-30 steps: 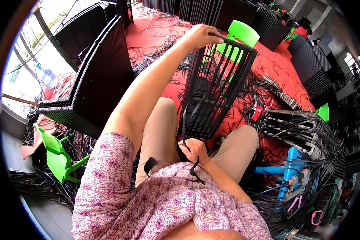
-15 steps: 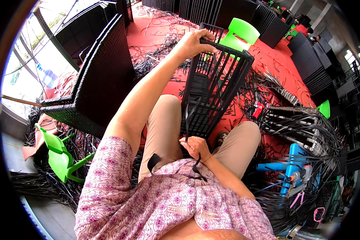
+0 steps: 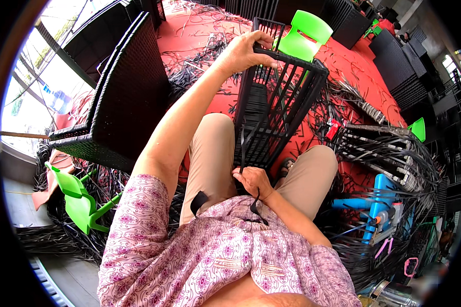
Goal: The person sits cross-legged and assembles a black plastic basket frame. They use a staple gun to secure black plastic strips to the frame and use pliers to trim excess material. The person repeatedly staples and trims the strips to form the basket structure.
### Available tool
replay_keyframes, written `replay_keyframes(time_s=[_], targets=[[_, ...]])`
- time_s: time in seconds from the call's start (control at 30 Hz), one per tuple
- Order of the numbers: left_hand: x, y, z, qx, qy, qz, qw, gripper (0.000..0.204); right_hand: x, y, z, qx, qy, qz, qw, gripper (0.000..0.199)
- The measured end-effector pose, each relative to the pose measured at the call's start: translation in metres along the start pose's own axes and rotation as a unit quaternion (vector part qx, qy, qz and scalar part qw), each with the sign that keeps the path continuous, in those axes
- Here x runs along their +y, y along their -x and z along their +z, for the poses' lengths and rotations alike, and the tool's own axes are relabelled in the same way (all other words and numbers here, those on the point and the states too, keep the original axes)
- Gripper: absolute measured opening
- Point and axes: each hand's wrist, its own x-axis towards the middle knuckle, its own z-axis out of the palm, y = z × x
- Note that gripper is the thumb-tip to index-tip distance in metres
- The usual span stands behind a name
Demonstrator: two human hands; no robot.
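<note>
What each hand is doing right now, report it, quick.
Left hand: closed on the top edge of the black frame.
Right hand: closed, pinching a black strip.

Slatted frame (image 3: 294, 112): solid black. Strip (image 3: 243, 153): plain black. Woven panels (image 3: 133, 97), left: black, ribbed weave pattern. Shirt (image 3: 200, 261): pale pink ground, repeating magenta medallions, purple scrollwork. Trousers (image 3: 210, 153): plain beige. Floor (image 3: 363, 77): red, streaked with black scraps. Chair (image 3: 312, 21) beyond frame: bright lime green. Small chair (image 3: 79, 207), far left: matching lime green. Blocky plastic piece (image 3: 381, 202), lower right: bright blue.
</note>
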Motion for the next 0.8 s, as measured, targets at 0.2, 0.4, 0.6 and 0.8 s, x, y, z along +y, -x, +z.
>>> replay_keyframes(time_s=[0.2, 0.4, 0.6, 0.8], targets=[[-0.004, -0.004, 0.004, -0.014, 0.03, -0.002, 0.999, 0.063, 0.004, 0.001, 0.003, 0.007, 0.02, -0.014, 1.0, 0.016], [-0.01, -0.005, 0.009, 0.015, 0.055, -0.016, 0.998, 0.051, 0.011, 0.005, 0.007, -0.003, 0.032, -0.009, 0.999, 0.017], [-0.016, -0.011, 0.011, -0.009, 0.083, -0.027, 0.996, 0.06, 0.006, 0.003, 0.004, 0.011, 0.021, -0.004, 1.0, 0.015], [-0.029, -0.013, 0.013, 0.0, 0.126, -0.011, 0.992, 0.064, 0.007, 0.001, 0.004, 0.024, 0.01, -0.015, 1.0, 0.015]])
